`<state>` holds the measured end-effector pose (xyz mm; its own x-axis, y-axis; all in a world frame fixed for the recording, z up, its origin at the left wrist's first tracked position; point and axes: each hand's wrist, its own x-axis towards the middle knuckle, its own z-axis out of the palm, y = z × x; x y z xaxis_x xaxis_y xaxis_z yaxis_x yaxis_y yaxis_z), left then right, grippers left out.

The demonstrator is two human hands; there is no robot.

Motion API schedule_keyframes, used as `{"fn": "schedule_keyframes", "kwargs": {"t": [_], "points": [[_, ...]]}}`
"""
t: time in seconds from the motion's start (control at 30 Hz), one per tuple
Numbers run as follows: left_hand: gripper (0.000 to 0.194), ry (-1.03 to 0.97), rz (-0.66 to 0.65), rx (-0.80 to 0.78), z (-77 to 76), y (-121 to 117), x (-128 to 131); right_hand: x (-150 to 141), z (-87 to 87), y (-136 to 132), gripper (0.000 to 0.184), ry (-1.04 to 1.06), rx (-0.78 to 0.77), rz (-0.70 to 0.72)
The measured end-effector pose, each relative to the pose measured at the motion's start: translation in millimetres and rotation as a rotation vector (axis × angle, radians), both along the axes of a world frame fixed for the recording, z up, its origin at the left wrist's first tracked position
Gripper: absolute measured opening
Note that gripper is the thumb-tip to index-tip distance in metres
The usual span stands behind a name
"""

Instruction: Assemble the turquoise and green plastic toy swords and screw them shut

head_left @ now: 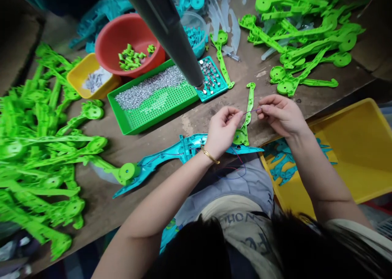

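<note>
My left hand (223,127) and my right hand (280,113) are both pinched on a thin purple wire (252,111) stretched between them, over a green plastic toy part (246,117) lying on the wooden table (211,115). Beneath my left wrist lies a long teal toy shell (171,154) with thin red and blue wires trailing from it toward my lap. A gold bracelet sits on my left wrist.
A green tray (153,95) of small metal pieces, a teal tray (211,79), a red bowl (128,42) and a yellow tub (92,79) stand behind. Green parts are heaped at left (39,148) and back right (303,34). A yellow bin (343,152) sits at right. A dark pole (171,30) hangs overhead.
</note>
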<state>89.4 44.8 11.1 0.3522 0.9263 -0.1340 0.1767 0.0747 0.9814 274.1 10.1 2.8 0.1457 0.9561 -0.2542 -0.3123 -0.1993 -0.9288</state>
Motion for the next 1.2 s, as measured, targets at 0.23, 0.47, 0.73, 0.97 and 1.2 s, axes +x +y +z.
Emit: {"fn": "schedule_keyframes", "kwargs": {"t": [0.23, 0.47, 0.73, 0.97, 1.2], "points": [[0.017, 0.526, -0.145, 0.467, -9.5, 1, 22, 17, -19.3, 36, 0.014, -0.710, 0.136, 0.019], [0.032, 0.928, -0.357, 0.578, -13.6, 2, 31, 25, -37.8, 61, 0.010, -1.196, 0.186, 0.095], [0.033, 0.954, -0.427, 0.630, -18.4, 4, 31, 24, -35.5, 60, 0.013, -1.193, 0.200, 0.129], [0.031, 0.977, -0.448, 0.642, -18.9, 3, 31, 23, -29.4, 62, 0.010, -1.262, 0.189, 0.189], [0.028, 0.979, -0.454, 0.662, -20.6, 3, 31, 11, -14.6, 49, 0.017, -1.575, 0.233, 0.307]]}}
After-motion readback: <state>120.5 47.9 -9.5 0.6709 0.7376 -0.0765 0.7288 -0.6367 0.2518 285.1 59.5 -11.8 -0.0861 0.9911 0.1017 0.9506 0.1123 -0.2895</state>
